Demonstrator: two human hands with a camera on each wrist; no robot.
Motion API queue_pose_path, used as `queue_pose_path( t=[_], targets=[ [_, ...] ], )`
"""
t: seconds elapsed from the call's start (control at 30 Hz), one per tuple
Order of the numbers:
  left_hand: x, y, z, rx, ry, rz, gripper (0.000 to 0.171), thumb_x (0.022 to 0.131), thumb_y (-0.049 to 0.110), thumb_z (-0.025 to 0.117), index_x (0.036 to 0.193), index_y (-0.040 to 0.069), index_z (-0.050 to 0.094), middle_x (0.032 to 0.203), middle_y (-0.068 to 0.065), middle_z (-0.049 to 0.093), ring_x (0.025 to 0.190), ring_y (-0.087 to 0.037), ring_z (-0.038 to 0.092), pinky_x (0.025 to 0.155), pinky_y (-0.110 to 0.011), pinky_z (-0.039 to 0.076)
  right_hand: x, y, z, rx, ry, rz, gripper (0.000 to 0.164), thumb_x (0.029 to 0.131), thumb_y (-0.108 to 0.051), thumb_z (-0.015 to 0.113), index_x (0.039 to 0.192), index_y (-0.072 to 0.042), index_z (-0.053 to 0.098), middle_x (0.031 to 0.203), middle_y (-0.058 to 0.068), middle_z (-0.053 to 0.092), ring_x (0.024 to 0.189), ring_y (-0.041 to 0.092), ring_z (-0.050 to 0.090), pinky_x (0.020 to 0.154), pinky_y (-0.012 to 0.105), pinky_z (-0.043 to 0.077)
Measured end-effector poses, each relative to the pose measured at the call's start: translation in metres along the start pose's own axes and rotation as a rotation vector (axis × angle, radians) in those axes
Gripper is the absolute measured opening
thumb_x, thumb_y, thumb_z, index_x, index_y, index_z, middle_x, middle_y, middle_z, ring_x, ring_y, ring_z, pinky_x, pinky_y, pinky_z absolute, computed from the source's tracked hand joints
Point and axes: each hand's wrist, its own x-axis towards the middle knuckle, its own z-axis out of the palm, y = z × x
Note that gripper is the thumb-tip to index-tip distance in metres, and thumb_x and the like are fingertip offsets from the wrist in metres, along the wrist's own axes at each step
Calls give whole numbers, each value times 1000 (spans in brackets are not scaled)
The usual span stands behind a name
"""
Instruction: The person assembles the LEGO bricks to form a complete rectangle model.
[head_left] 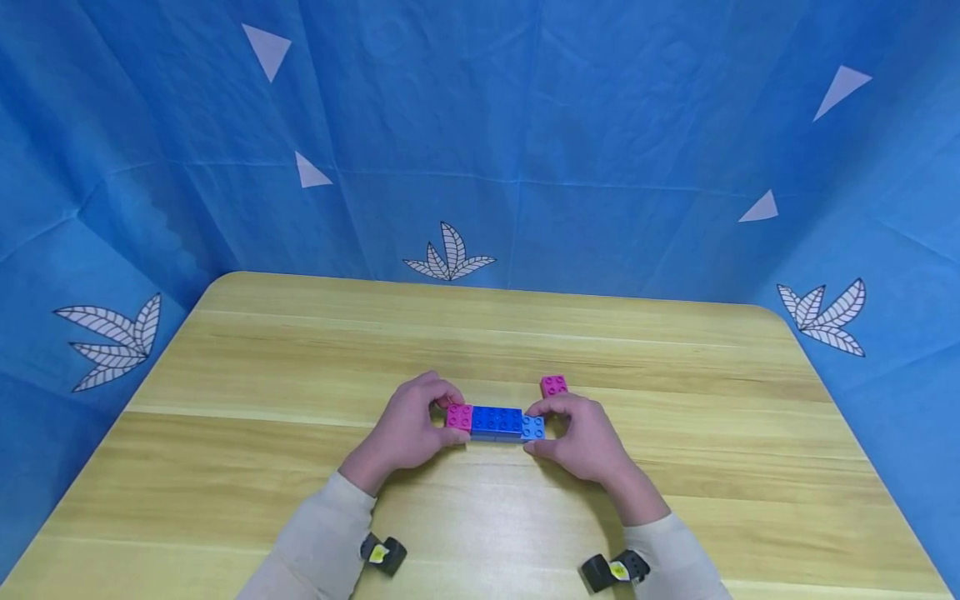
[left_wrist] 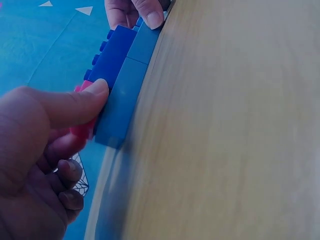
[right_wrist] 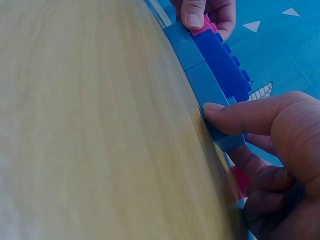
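Two lighter blue bricks (right_wrist: 204, 82) lie end to end on the table as a bottom row. On top of them sits a dark blue brick (head_left: 497, 420) with two rows of studs. At the row's left end, my left hand (head_left: 411, 423) pinches a small pink brick (head_left: 460, 417) between thumb and fingers; whether it is fully seated cannot be told. My right hand (head_left: 583, 435) grips the right-hand lighter blue brick (head_left: 532, 427), whose end studs show bare beside the dark blue one. A second pink brick (head_left: 553, 385) rests just behind my right hand, partly hidden.
The bricks stand near the middle of a light wooden table (head_left: 480, 342). A blue cloth (head_left: 600, 125) with white triangles and leaf prints hangs behind it and at both sides. Black wrist straps (head_left: 384, 554) sit on the sleeves.
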Motion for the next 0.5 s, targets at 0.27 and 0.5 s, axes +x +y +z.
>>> queue_pose_path(
  t=[0.27,0.5],
  targets=[
    [-1,2,0,7,1,-7,36,70,15,93,97,14,70,86,8,54,82,-18,52,72,-33,46,-1,0,1,-1,0,2,33,69,-12,92,98,-17,76,101,-4,68,107,25,60,98,50,42],
    [-2,2,1,-11,9,-19,36,70,15,93,97,15,70,86,7,54,81,-16,51,71,-32,47,0,0,1,4,1,-15,34,69,-11,92,99,-16,76,102,-3,69,108,26,60,98,50,42]
  ],
)
